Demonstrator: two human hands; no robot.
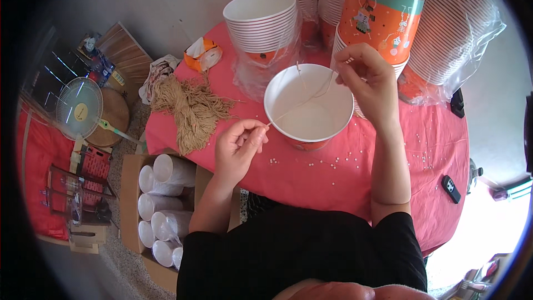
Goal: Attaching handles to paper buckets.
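A white-lined paper bucket point(309, 122) stands upright on the table in front of me, its mouth facing up. Thin tan string point(294, 108) runs across that mouth between my hands, and a loose piece hangs at the far rim. My left hand point(240, 147) pinches one end beside the bucket's near-left rim. Over the right rim, my right hand point(366, 80) holds the string between thumb and fingers. Whether the string passes through the bucket's wall is too small to tell. A bundle of tan strings point(191, 108) lies to the left of the bucket.
Nested paper buckets point(261, 28) stand behind, and an orange printed bucket point(377, 19) sits upside down on a stack. Small white bits dot the pink tablecloth point(311, 183). A black remote point(451, 189) lies right. Wrapped white cups fill a cardboard box point(132, 189) below left.
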